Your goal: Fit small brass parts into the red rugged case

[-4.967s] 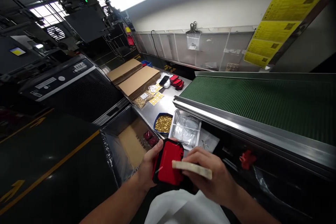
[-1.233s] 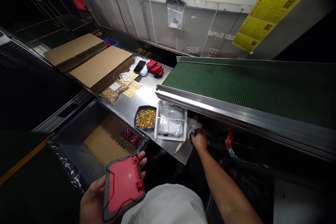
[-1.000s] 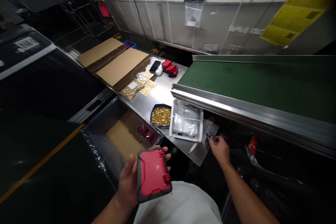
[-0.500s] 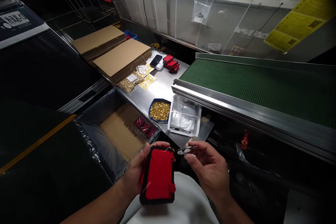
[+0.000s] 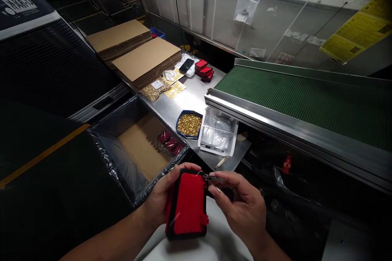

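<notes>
Two hands on the job: left hand [image 5: 161, 195] has its grip round the red case [image 5: 189, 204], right hand [image 5: 245, 202] has a small metal tool [image 5: 217, 178] pinched at the case's upper right corner. It's all over the lap, short of the desk [image 5: 190, 100] edge where a knife [image 5: 222, 162] lies. Lined box [image 5: 113, 165] hems in the left, conveyor [image 5: 294, 106] the right. Desk's shiny metal, grey wall panel [image 5: 199, 4] behind, dark floor [image 5: 45, 200] left.

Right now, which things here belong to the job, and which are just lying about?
In use:
- red case, in the left fingers
- metal tool, in the right fingers

Probably just lying about:
- phone
- crumpled white thing
</notes>
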Tool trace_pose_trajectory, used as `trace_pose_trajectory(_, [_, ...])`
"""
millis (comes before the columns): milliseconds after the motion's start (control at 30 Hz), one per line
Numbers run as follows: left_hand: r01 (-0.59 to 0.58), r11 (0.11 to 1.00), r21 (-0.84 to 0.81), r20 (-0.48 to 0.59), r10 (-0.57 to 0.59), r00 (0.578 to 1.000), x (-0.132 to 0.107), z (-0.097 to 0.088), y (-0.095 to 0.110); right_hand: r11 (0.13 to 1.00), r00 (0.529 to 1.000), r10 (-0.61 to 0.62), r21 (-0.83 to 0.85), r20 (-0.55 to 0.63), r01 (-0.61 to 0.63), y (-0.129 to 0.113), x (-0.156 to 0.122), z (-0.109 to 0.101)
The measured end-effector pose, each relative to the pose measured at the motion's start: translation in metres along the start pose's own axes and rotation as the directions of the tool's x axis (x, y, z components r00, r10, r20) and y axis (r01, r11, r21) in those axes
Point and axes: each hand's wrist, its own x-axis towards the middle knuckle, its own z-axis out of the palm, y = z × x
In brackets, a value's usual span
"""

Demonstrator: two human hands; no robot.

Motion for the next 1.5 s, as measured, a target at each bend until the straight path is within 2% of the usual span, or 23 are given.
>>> trace_pose_trajectory(267, [-0.004,1.0,0.017,-0.019,0.005,1.0,-0.005,0.006,0.0,0.994,0.993,-0.106,-0.028,0.052,0.108,-0.004,0.003,-0.007])
trace_pose_trajectory(433, [0.024,0.999,0.031,-0.034,-0.023,0.999,-0.007,0.002,-0.003,0.985,0.981,-0.168,-0.01,0.097,0.17,-0.003,0.004,-0.01])
trace_pose_trajectory(600, [0.051,0.998,-0.025,-0.03,-0.052,0.998,-0.007,0.002,-0.003,0.98,0.982,-0.189,0.057,0.017,0.188,0.004,-0.005,-0.003])
trace_pose_trajectory(667, [0.06,0.997,-0.039,0.001,-0.06,0.998,-0.007,0.004,-0.002,0.981,0.989,-0.131,0.132,-0.072,0.14,0.005,-0.009,0.0])
trace_pose_trajectory(767, [0.047,0.997,-0.058,0.041,-0.045,0.998,-0.005,0.005,-0.003,0.963,0.98,0.044,0.268,-0.193,0.009,0.003,-0.014,0.0])
trace_pose_trajectory(833, [0.037,0.997,-0.068,0.068,-0.032,0.997,-0.005,0.004,-0.005,0.945,0.973,0.112,0.324,-0.202,-0.042,0.0,-0.015,-0.003])
trace_pose_trajectory(1000, [0.006,0.997,-0.071,0.116,0.002,0.993,-0.004,0.002,-0.007,0.925,0.964,0.184,0.365,-0.191,-0.105,0.003,-0.01,-0.01])
trace_pose_trajectory(1067, [-0.064,0.998,-0.018,0.089,0.065,0.994,-0.005,0.002,-0.006,0.833,0.945,0.299,0.519,-0.134,-0.19,0.011,-0.004,-0.01])
trace_pose_trajectory(1133, [-0.201,0.975,0.095,0.05,0.197,0.979,-0.006,0.002,-0.004,0.631,0.892,0.45,0.69,0.046,-0.353,0.02,-0.001,-0.006])
trace_pose_trajectory(1200, [-0.344,0.908,0.241,0.047,0.343,0.938,-0.008,0.001,-0.003,0.44,0.807,0.522,0.724,0.276,-0.532,0.028,-0.002,0.003])
trace_pose_trajectory(1267, [-0.421,0.837,0.351,0.069,0.425,0.903,-0.01,-0.001,-0.003,0.351,0.739,0.509,0.678,0.441,-0.646,0.033,-0.006,0.013])
trace_pose_trajectory(1333, [-0.45,0.792,0.411,0.079,0.461,0.884,-0.011,-0.003,-0.004,0.319,0.722,0.471,0.665,0.508,-0.676,0.034,-0.009,0.02])
trace_pose_trajectory(1400, [-0.474,0.757,0.45,0.078,0.496,0.865,-0.01,-0.005,-0.006,0.32,0.749,0.435,0.691,0.5,-0.648,0.031,-0.01,0.021])
trace_pose_trajectory(1500, [-0.482,0.717,0.503,0.094,0.509,0.855,-0.009,-0.011,-0.008,0.456,0.802,0.373,0.661,0.467,-0.596,0.027,-0.005,0.015])
